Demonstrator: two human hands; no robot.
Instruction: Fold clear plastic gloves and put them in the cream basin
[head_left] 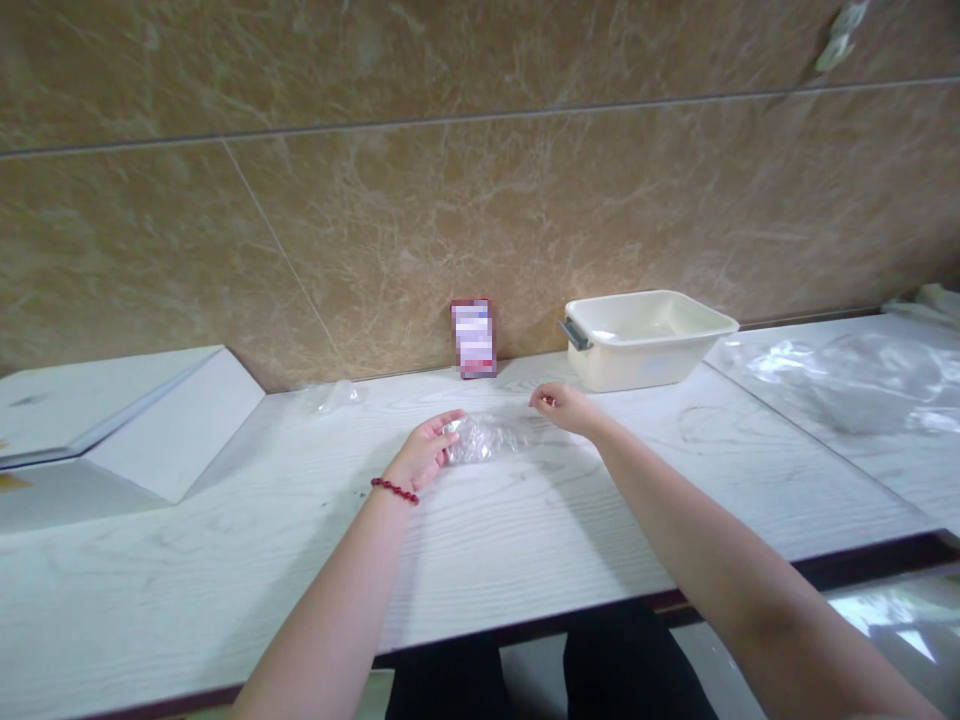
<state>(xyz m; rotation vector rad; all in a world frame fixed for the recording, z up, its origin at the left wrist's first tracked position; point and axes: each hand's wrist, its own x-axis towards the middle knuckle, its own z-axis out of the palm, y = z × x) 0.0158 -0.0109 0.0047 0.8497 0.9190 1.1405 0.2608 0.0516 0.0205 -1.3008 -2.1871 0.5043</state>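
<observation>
A crinkled clear plastic bag lies low over the white table, in front of me. My left hand, with a red bead bracelet at the wrist, grips the bag's left end between thumb and fingers. To the right of the bag, my right hand is raised a little, its fingers curled together in a pinch. Thin see-through film trails from the bag toward that hand, but whether the fingertips hold it is too faint to tell.
A cream plastic tub with a grey handle stands by the marble wall, and a phone leans there. A white box is at left. More clear plastic lies at right, with a small piece at the back.
</observation>
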